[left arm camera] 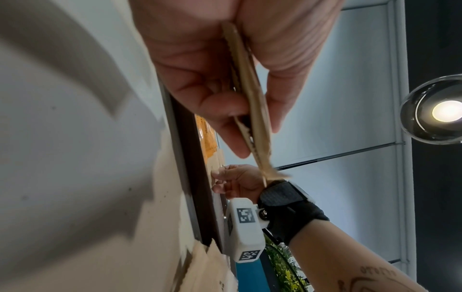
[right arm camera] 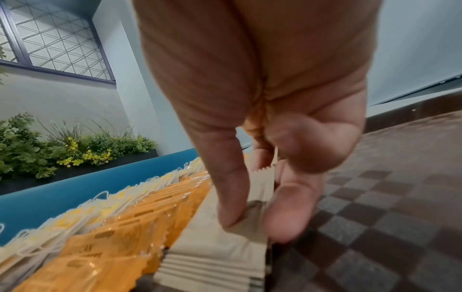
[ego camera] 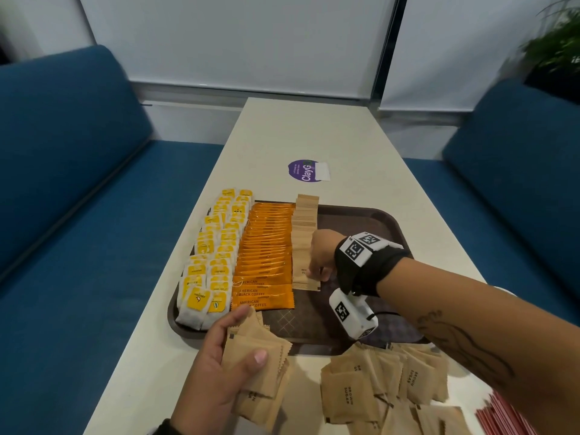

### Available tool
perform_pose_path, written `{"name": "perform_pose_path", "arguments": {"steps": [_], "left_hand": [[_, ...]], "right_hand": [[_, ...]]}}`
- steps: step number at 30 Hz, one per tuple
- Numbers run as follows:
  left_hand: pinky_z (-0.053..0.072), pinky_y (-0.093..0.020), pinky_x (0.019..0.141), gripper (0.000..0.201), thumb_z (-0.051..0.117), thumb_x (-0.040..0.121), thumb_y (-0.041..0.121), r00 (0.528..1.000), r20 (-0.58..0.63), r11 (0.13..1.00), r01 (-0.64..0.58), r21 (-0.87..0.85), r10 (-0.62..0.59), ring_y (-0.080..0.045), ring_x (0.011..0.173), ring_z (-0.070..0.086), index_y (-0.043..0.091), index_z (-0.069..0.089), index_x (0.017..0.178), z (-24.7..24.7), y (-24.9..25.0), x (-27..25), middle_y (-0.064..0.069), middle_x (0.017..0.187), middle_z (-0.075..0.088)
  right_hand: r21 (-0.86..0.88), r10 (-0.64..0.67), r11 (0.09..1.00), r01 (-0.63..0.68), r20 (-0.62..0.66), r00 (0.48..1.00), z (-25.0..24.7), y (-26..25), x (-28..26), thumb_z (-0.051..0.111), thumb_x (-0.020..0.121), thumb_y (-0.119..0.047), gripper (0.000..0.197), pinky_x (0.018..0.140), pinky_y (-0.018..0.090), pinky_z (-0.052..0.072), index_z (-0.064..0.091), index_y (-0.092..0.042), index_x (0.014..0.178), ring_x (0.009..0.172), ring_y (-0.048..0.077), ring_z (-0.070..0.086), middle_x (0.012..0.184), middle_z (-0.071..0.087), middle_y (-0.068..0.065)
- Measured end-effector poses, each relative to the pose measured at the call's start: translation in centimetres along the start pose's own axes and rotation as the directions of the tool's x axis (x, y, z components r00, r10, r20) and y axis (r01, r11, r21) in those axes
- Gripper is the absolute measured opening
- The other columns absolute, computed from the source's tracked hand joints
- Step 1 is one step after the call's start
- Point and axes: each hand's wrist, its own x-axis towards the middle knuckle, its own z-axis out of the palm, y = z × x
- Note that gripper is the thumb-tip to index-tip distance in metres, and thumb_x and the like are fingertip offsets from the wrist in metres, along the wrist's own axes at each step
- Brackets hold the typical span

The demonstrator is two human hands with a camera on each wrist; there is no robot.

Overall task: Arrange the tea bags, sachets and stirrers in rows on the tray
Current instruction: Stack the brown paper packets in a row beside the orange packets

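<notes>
A brown tray (ego camera: 361,221) holds two rows of yellow tea bags (ego camera: 213,255), a row of orange coffee sachets (ego camera: 266,252) and a row of brown sugar sachets (ego camera: 303,233). My right hand (ego camera: 315,273) is at the near end of the sugar row. In the right wrist view its index finger and thumb pinch a sachet (right arm camera: 260,189) standing on that row (right arm camera: 220,252). My left hand (ego camera: 251,334) hovers over the tray's front edge and grips a fanned stack of brown sugar sachets (ego camera: 273,381), seen edge-on between thumb and fingers in the left wrist view (left arm camera: 260,126).
A loose pile of brown sugar sachets (ego camera: 376,387) lies on the white table just in front of the tray. Red stirrers (ego camera: 502,416) lie at the near right corner. A purple sticker (ego camera: 306,171) is beyond the tray. Blue sofas (ego camera: 78,215) flank the table.
</notes>
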Motion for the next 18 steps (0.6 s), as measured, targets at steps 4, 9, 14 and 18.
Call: {"name": "perform_pose_path", "arguments": {"steps": [4,9,14,18], "left_hand": [[0.053,-0.017,0.056,0.101,0.090,0.015,0.040,0.999,0.016,1.000,-0.029,-0.013,0.029,-0.002,0.082,0.067,0.035,0.059,0.110,0.6,0.1,0.0,0.017,0.109,0.058],[0.054,-0.026,0.074,0.088,0.091,0.034,0.049,0.998,0.006,0.997,-0.068,0.034,0.068,-0.010,0.108,0.054,0.042,0.054,0.113,0.7,0.0,0.3,0.021,0.122,0.047],[0.054,-0.028,0.076,0.082,0.080,0.037,0.039,0.996,0.032,0.996,-0.081,0.041,0.080,-0.009,0.106,0.058,0.047,0.052,0.114,1.3,0.1,0.2,0.023,0.121,0.050],[0.054,-0.023,0.073,0.093,0.085,0.036,0.036,0.989,0.096,0.993,-0.115,0.007,0.114,-0.002,0.101,0.063,0.047,0.049,0.121,2.2,0.1,0.0,0.020,0.118,0.058]], "right_hand": [[0.169,0.013,0.986,-0.007,-0.035,0.999,-0.3,0.1,-0.2,0.073,0.081,-0.019,0.041,0.084,0.033,0.055,0.056,-0.003,0.114,0.091,0.023,0.068,0.106,0.069,0.009],[0.470,-0.102,0.863,0.186,-0.198,0.975,-2.4,0.4,-5.5,0.072,0.082,-0.018,0.023,0.058,0.023,0.047,0.050,-0.014,0.089,0.074,0.014,0.061,0.095,0.064,0.004],[0.545,-0.319,0.770,0.331,-0.121,0.940,-0.7,1.0,-12.9,0.072,0.081,-0.027,0.016,0.068,0.030,0.054,0.061,-0.021,0.091,0.066,0.007,0.061,0.084,0.067,-0.003],[0.698,-0.339,0.669,0.255,-0.018,0.941,3.2,1.4,-15.5,0.072,0.082,-0.025,0.022,0.056,0.021,0.050,0.062,-0.020,0.101,0.064,0.005,0.060,0.080,0.068,-0.004]]}}
